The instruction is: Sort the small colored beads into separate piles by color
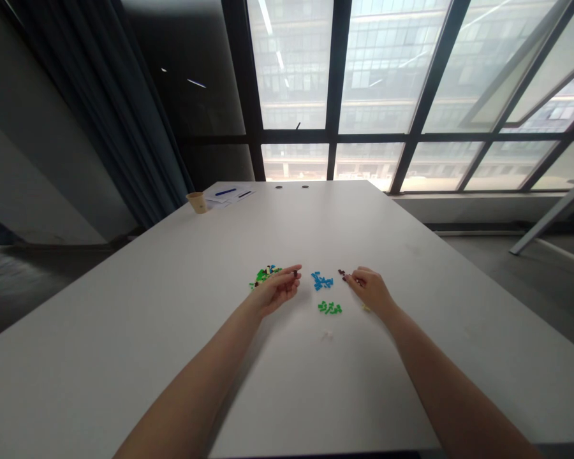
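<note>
Reached forward from the bottom of the view with a long bare left arm [196, 382] and a long bare right arm [454, 389], both sloping in toward the middle. Bent the soft bare left hand [278, 290] in at the wrist, with the curled left fingertips [294, 271] pinched close together. Held the soft bare right hand [370, 290] the same way, back up, with the curled right fingertips [351, 275] pinched and pointing left. Kept the two hands apart, fingers facing each other, not touching.
</note>
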`<action>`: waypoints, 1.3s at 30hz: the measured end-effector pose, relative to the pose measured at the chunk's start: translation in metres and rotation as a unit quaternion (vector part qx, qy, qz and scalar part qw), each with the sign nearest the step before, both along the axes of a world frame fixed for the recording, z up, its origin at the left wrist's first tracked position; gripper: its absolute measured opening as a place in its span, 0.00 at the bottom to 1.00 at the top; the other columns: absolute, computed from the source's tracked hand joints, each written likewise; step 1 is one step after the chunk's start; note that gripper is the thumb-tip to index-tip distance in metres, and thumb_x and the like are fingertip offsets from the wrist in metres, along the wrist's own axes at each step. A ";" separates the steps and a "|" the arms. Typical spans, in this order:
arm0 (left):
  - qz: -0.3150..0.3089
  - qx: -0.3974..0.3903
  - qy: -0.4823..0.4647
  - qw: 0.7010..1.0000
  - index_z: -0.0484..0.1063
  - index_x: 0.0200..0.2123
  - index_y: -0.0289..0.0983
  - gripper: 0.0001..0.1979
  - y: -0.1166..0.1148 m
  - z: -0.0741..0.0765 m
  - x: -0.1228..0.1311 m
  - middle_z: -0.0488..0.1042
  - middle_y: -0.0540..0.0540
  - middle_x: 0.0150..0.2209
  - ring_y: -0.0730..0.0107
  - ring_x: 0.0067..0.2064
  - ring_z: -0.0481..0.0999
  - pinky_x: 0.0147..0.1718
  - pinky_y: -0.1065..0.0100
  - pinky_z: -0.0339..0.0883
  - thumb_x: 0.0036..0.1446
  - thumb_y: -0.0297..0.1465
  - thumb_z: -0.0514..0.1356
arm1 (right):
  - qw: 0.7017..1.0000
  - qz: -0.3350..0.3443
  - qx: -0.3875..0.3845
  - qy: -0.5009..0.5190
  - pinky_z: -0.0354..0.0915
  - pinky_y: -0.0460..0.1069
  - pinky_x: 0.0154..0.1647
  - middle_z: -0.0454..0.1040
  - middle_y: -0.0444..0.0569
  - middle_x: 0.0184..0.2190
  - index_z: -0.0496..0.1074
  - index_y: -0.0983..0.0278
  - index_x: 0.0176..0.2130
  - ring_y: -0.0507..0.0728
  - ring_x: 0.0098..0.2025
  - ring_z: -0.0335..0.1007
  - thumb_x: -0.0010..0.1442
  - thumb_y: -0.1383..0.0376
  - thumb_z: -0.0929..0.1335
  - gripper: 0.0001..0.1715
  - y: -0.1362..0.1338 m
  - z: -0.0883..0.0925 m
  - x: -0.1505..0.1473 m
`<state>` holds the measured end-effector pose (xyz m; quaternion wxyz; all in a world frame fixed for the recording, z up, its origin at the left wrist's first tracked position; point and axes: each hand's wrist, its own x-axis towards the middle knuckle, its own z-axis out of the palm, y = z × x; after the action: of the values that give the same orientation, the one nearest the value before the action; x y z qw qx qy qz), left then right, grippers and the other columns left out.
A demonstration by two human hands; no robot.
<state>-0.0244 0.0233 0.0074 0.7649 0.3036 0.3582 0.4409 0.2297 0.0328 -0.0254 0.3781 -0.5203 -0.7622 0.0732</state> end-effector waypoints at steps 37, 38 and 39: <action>-0.136 0.042 0.157 0.977 0.70 0.35 0.36 0.17 -0.025 -0.008 0.028 0.71 0.48 0.33 0.78 0.33 0.68 0.36 0.72 0.58 0.39 0.34 0.66 | 0.979 0.202 0.039 -0.013 0.61 0.49 0.38 0.69 0.47 0.29 0.72 0.60 0.38 0.54 0.35 0.63 0.52 0.66 0.66 0.10 -0.034 0.018 -0.043; -0.131 0.040 0.168 0.976 0.69 0.36 0.37 0.18 -0.024 -0.008 0.028 0.71 0.47 0.35 0.77 0.33 0.69 0.36 0.71 0.58 0.40 0.35 0.66 | 0.982 0.184 0.032 -0.017 0.61 0.49 0.39 0.69 0.47 0.29 0.72 0.60 0.37 0.53 0.34 0.63 0.52 0.66 0.66 0.10 -0.030 0.017 -0.039; -0.127 0.037 0.178 0.975 0.69 0.37 0.37 0.18 -0.023 -0.009 0.028 0.71 0.47 0.36 0.76 0.34 0.69 0.36 0.71 0.58 0.40 0.36 0.65 | 0.987 0.160 0.022 -0.024 0.60 0.49 0.39 0.69 0.46 0.28 0.72 0.60 0.37 0.53 0.34 0.63 0.52 0.65 0.67 0.09 -0.025 0.016 -0.033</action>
<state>0.0032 0.0004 -0.0014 0.7267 0.4482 0.4310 0.2920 0.1972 0.0075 -0.0098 0.3544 -0.3845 -0.8460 0.1040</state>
